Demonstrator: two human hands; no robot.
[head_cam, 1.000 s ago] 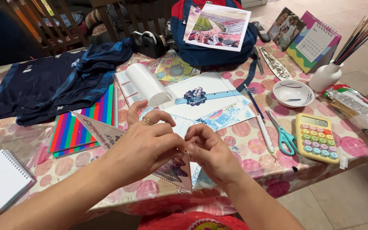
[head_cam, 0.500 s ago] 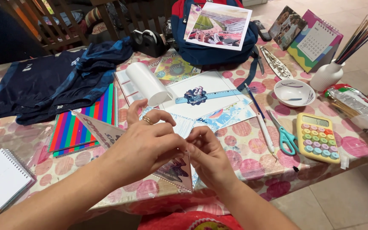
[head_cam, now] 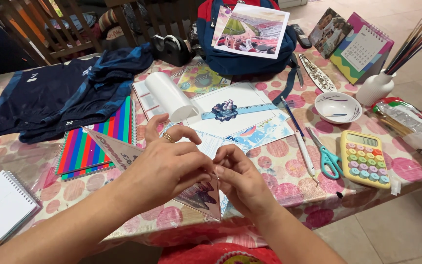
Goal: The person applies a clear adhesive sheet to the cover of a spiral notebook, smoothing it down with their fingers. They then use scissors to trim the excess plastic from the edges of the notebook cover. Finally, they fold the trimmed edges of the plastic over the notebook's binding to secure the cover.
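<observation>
Left hand: the left hand (head_cam: 164, 168) is curled over the upper edge of a printed paper pennant (head_cam: 202, 195), fingertips pinched at the top of the triangle; a ring shows on one finger.
Right hand: the right hand (head_cam: 242, 181) meets the left at the same spot, thumb and forefinger pinched on something very small at the pennant's top corner; what that is cannot be told.
Work piece: the pennant hangs point-down at the near table edge, between the two hands, and appears joined to a second pennant (head_cam: 116, 149) that runs off to the left under the left forearm.
Risk, tearing: both pinches bear on one thin paper corner; a pull in opposite directions would likely rip it.
Risk, creasing: the left palm covers much of the sheet, so pressure there could fold the print.
Risk, drop: the piece overhangs the table edge; a slackened pinch would let it slide to the floor.
Risk, snagging: the second pennant lies close to the striped notebook (head_cam: 96, 139); a tug could drag it across.
Nearby hazards: scissors (head_cam: 327, 159) and a pen (head_cam: 305, 152) lie just right of the right hand; a sideways sweep of the wrist could knock them into the yellow calculator (head_cam: 366, 159).
</observation>
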